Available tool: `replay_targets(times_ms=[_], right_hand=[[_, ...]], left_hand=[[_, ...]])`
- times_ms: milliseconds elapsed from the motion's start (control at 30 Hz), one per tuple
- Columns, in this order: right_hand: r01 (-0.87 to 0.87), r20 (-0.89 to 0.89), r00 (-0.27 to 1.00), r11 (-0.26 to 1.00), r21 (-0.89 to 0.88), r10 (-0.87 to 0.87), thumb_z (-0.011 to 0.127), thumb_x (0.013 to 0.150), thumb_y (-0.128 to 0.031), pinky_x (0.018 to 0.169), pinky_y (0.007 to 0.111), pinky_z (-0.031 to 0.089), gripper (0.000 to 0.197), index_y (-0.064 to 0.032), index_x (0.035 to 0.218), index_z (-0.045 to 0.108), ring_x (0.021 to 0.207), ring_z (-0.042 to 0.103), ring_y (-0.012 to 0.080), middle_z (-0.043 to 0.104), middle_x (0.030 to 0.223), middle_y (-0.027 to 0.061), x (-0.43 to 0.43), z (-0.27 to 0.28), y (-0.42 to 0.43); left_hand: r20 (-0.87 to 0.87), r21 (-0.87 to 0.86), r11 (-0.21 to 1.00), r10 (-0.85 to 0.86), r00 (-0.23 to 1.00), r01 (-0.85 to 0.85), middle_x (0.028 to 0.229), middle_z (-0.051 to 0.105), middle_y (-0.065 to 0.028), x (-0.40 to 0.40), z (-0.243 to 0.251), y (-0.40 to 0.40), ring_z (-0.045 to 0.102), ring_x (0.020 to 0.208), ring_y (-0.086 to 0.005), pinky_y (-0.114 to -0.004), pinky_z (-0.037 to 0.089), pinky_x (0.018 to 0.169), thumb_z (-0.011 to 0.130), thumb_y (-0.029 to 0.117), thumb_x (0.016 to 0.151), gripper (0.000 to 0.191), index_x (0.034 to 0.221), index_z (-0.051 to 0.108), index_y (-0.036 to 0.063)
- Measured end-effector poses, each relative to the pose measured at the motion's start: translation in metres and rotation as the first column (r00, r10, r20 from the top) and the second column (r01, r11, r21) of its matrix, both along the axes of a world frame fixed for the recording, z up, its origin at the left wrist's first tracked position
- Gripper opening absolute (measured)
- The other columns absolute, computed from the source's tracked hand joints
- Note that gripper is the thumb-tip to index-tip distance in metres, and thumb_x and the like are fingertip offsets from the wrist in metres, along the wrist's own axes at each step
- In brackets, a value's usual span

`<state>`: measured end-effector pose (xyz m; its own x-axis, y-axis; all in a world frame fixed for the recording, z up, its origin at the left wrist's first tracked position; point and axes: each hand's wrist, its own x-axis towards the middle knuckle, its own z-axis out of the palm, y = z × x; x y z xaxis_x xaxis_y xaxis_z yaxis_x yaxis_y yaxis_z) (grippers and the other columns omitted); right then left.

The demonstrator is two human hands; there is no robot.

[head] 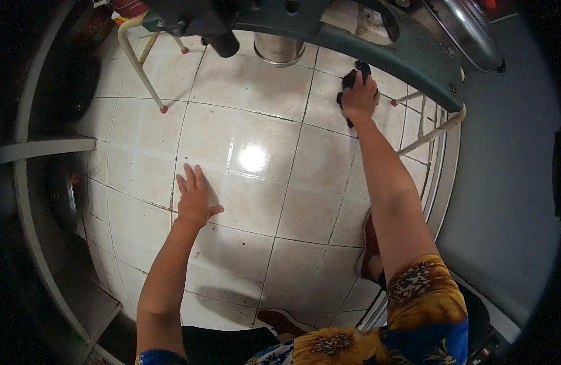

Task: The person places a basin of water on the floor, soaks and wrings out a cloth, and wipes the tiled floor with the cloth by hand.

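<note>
My left hand [194, 203] rests palm down on the white tiled floor [248, 219], its fingers apart and nothing in it. Farther forward and to the right, my right hand [361, 98] presses a bunched black cloth [349, 81] against the tiles, close under the edge of a dark green stool or low table [426, 73]. Parts of the cloth stick out past the fingers; what lies beneath the palm is hidden. A wet-looking shine and small dark specks show on the tiles between my hands.
Pale metal legs [146, 80] with red feet hold up the green top. Beneath it stands a shiny metal container [279, 50]. A shelf frame [48, 148] borders the left, a grey panel [504, 159] the right. My red shoes [285, 320] are on the floor near me.
</note>
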<state>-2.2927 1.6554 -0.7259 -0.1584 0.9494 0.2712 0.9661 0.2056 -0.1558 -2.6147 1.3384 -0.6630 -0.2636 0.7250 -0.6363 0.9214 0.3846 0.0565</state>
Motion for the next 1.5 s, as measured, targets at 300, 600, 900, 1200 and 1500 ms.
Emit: replay_targets(times_ms=[300, 600, 900, 1200, 1500], right_hand=[[-0.793, -0.281, 0.607, 0.544, -0.276, 0.743, 0.059, 0.077, -0.009, 0.113, 0.053, 0.018, 0.057, -0.0087, 0.133, 0.047, 0.136, 0.03, 0.0351, 0.034, 0.144, 0.0208, -0.022, 0.02, -0.207], [-0.399, -0.002, 0.917, 0.915, 0.065, 0.4, 0.058, 0.077, -0.015, 0.105, 0.051, 0.029, 0.053, -0.0084, 0.129, 0.049, 0.126, 0.039, 0.0355, 0.043, 0.133, 0.0198, -0.02, 0.011, -0.044], [-0.626, -0.12, 0.777, 0.738, -0.252, 0.618, 0.061, 0.075, -0.011, 0.11, 0.054, 0.021, 0.062, -0.0062, 0.134, 0.044, 0.134, 0.03, 0.0352, 0.035, 0.141, 0.0203, 0.027, 0.022, -0.113], [-0.678, -0.181, 0.734, 0.716, -0.164, 0.654, 0.063, 0.071, -0.007, 0.101, 0.053, 0.033, 0.062, -0.0022, 0.13, 0.045, 0.118, 0.042, 0.0382, 0.042, 0.129, 0.023, -0.032, 0.017, -0.101], [-0.491, -0.291, 0.454, -0.036, -0.87, 0.842, 0.06, 0.082, -0.014, 0.099, 0.045, 0.04, 0.043, -0.0068, 0.124, 0.052, 0.121, 0.047, 0.0326, 0.051, 0.125, 0.0176, 0.113, 0.15, -0.108]], left_hand=[[-0.072, 0.19, 0.928, -0.313, 0.947, 0.321, 0.151, 0.016, -0.025, 0.087, -0.001, 0.098, 0.02, 0.138, -0.0438, -0.057, 0.025, 0.109, 0.074, 0.047, 0.072, 0.104, 0.146, 0.018, -0.0001], [0.008, 0.103, 0.934, -0.344, 0.939, 0.341, 0.154, 0.005, -0.0182, 0.13, 0.017, 0.128, 0.013, 0.136, -0.0528, -0.063, 0.038, 0.099, 0.079, 0.045, 0.068, 0.108, 0.148, 0.014, 0.0142], [-0.027, 0.067, 0.965, -0.253, 0.967, 0.255, 0.154, 0.004, -0.0189, 0.13, 0.013, 0.138, 0.013, 0.13, -0.062, -0.064, 0.038, 0.098, 0.078, 0.051, 0.066, 0.114, 0.148, 0.012, 0.0074], [-0.001, 0.061, 0.974, -0.217, 0.976, 0.217, 0.154, 0.004, -0.0191, 0.138, 0.018, 0.143, 0.012, 0.131, -0.0619, -0.065, 0.037, 0.098, 0.081, 0.045, 0.065, 0.116, 0.148, 0.01, 0.0069], [0.028, -0.004, 0.983, -0.183, 0.983, 0.183, 0.156, -0.003, -0.0146, 0.138, 0.023, 0.143, 0.008, 0.133, -0.0601, -0.065, 0.031, 0.101, 0.081, 0.045, 0.066, 0.117, 0.15, 0.007, 0.0105]])
